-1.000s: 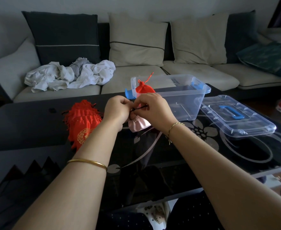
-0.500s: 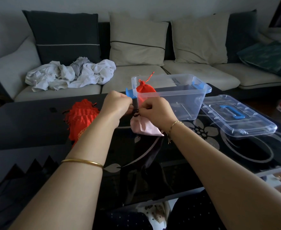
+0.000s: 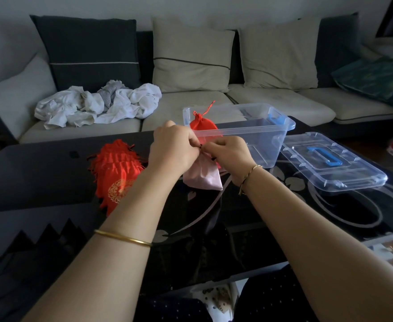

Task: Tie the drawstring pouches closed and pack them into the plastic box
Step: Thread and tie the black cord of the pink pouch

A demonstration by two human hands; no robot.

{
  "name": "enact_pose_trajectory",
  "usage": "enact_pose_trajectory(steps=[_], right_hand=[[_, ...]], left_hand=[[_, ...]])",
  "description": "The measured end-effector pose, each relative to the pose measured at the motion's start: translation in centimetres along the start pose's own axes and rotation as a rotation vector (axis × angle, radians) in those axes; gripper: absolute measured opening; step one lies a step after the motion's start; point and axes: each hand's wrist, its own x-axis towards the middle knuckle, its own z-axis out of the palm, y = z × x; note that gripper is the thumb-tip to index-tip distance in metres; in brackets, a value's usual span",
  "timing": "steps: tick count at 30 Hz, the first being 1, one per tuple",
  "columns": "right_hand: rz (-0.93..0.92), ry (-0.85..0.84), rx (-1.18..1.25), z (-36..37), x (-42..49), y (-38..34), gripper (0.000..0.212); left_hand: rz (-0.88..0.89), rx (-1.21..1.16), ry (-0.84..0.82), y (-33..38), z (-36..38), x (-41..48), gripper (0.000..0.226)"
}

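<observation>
A pale pink pouch hangs just above the dark glass table, its neck gathered between my hands. My left hand and my right hand both pinch its dark drawstring at the top, fingertips nearly touching. A tied red pouch sits in the left end of the clear plastic box right behind my hands. A pile of red pouches with a gold emblem lies on the table to the left.
The box's clear lid with a blue handle lies flat to the right of the box. Beyond the table is a sofa with cushions and crumpled white clothes.
My hands have lifted a little and come closer together on the drawstring. The pink pouch now hangs lower and fuller below them.
</observation>
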Motion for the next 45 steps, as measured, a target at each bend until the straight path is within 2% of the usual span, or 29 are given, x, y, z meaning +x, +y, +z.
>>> enact_pose_trajectory(steps=[6, 10, 14, 16, 20, 27, 30, 34, 37, 40, 41, 45], right_hand=[[-0.016, -0.039, 0.089, -0.5, -0.1, -0.1, 0.024], [-0.049, -0.064, 0.089, -0.6, -0.3, -0.1, 0.027], [-0.082, -0.093, 0.074, -0.9, -0.1, 0.1, 0.027], [-0.1, -0.098, 0.021, -1.0, -0.1, 0.1, 0.019], [-0.141, -0.024, -0.11, -1.7, 0.3, 0.4, 0.007], [-0.112, 0.1, -0.117, -1.9, 0.8, 0.6, 0.01], [-0.059, 0.038, -0.122, -1.6, 0.7, 1.1, 0.013], [-0.026, -0.199, -0.03, -1.4, -0.6, 1.2, 0.032], [-0.11, -0.274, -0.086, -1.5, -0.9, 1.2, 0.018], [-0.154, -0.242, -0.291, -1.8, -0.6, 1.3, 0.054], [-0.169, -0.209, -0.334, -2.0, -0.6, 1.2, 0.058], [-0.235, -0.128, -0.295, -3.1, -1.4, 0.1, 0.047]], left_hand=[[0.032, -0.02, 0.044, -0.1, 0.4, 0.2, 0.014], [0.058, -0.011, 0.062, -0.3, 0.6, 0.4, 0.011], [0.087, -0.017, 0.064, -0.4, 0.8, 0.5, 0.007], [0.089, -0.016, 0.065, -0.6, 0.8, 0.5, 0.004], [0.05, 0.017, 0.057, -1.4, 0.3, 0.7, 0.007], [0.058, 0.068, -0.034, -1.2, 0.3, 0.9, 0.012], [-0.046, -0.109, -0.072, -0.8, 0.5, 0.9, 0.011], [-0.163, -0.234, -0.048, -0.8, 0.8, 1.1, 0.025], [-0.193, -0.263, 0.01, -0.7, 1.1, 1.5, 0.033], [-0.217, -0.283, 0.055, -0.9, 1.1, 2.0, 0.039], [-0.227, -0.291, 0.064, -1.0, 1.1, 2.2, 0.039], [-0.254, -0.335, 0.09, -1.5, 0.9, 2.5, 0.038]])
